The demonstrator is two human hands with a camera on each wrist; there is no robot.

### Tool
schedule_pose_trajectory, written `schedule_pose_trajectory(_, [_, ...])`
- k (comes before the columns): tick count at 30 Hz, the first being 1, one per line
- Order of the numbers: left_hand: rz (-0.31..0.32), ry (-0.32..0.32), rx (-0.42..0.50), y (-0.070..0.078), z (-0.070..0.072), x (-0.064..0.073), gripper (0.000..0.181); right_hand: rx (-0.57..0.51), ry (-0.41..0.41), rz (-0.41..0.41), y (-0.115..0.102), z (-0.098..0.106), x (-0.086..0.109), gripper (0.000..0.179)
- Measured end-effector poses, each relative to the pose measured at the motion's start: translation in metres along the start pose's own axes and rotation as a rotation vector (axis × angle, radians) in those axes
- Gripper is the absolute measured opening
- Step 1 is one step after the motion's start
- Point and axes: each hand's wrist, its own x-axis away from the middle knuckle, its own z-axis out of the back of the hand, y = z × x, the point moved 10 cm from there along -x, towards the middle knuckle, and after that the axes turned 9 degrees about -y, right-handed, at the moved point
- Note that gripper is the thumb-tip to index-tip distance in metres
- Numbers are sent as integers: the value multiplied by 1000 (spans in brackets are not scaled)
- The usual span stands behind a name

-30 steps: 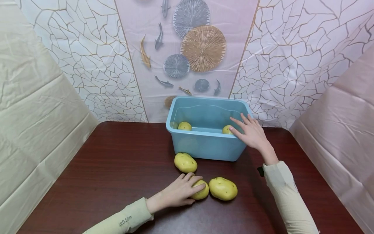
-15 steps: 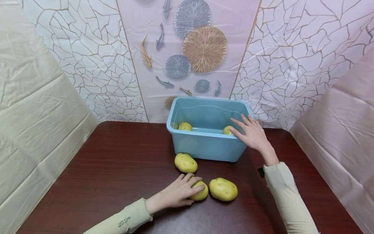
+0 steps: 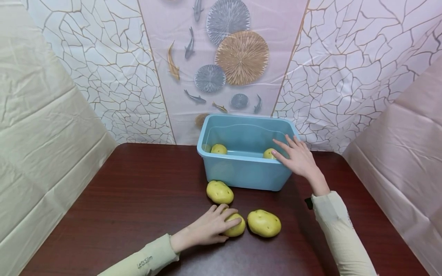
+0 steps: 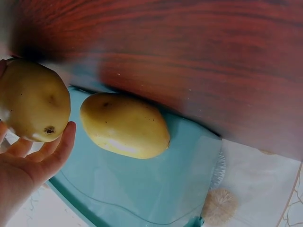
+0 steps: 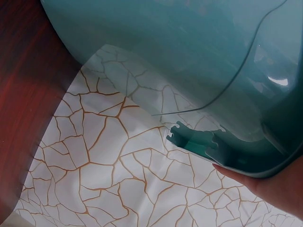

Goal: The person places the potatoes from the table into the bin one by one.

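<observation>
In the head view my left hand (image 3: 209, 227) lies over a yellow potato (image 3: 236, 226) on the table, gripping it with bent fingers. The left wrist view shows fingers curled along the side of that potato (image 4: 35, 101). A second potato (image 3: 220, 192) lies just beyond, near the front of a blue plastic bin (image 3: 246, 174). To the right rests a third potato (image 3: 264, 223), slightly apart from the gripped one. My right hand (image 3: 299, 157) is at the bin's right front corner, its fingers spread. In the right wrist view a digit touches the bin's rim (image 5: 232, 166).
Inside the bin are two potatoes, one at the left (image 3: 219, 149) and one at the right (image 3: 268, 153), both partly hidden by the front wall. The dark red table (image 3: 145, 184) ends at a patterned cloth backdrop (image 3: 114, 76). Pale cloth (image 3: 45, 172) hangs along both sides.
My left hand and its potato have shifted very slightly left, widening the gap to the potato on the right. The right hand stays at the bin's corner.
</observation>
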Motion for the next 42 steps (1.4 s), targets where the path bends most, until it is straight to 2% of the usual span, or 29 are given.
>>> schedule_pose_trajectory(8, [5,-1,-6,-1,5,1,63,-3,-1,2,0,0,1,64])
schedule_pose_trajectory(20, [-1,46,-13,-1,14,2,61,-6,-1,2,0,1,2,64])
schedule_pose_trajectory(31, [-16,58,-19,-1,19,2,62,0,-8,4,0,1,1,64])
schedule_pose_trajectory(42, [6,98,-24,-7,29,3,62,4,-15,3,-2,1,1,65])
